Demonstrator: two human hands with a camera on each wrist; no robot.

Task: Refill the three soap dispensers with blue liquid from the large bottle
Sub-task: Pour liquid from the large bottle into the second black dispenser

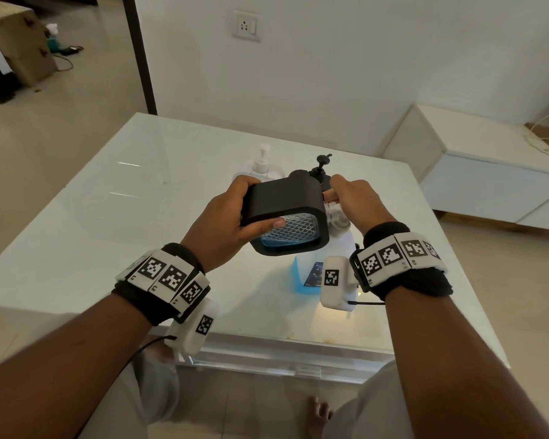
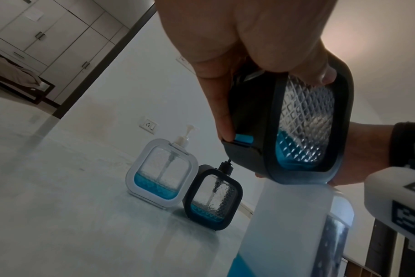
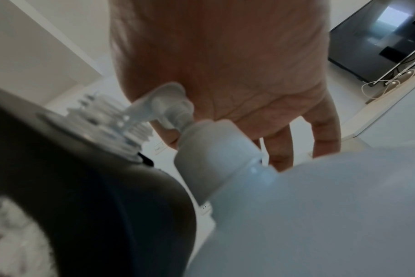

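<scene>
My left hand [image 1: 232,217] grips a black soap dispenser [image 1: 286,213] tilted on its side above the table, a little blue liquid pooled in its low end [image 2: 294,150]. Its open threaded neck [image 3: 107,116] meets the nozzle of the large bottle's white pump head [image 3: 163,106]. My right hand [image 1: 346,198] lies curled over that pump head, the palm [image 3: 225,65] on top. The large translucent bottle [image 1: 311,274] stands under both hands with blue liquid low inside. A white dispenser [image 2: 161,172] and a second black dispenser [image 2: 213,198] stand behind, each with some blue liquid.
The glossy white table [image 1: 108,201] has bare surface to the left and along the front. A white low cabinet [image 1: 488,185] stands to the right beyond the table edge. A wall with a socket [image 1: 246,25] runs behind.
</scene>
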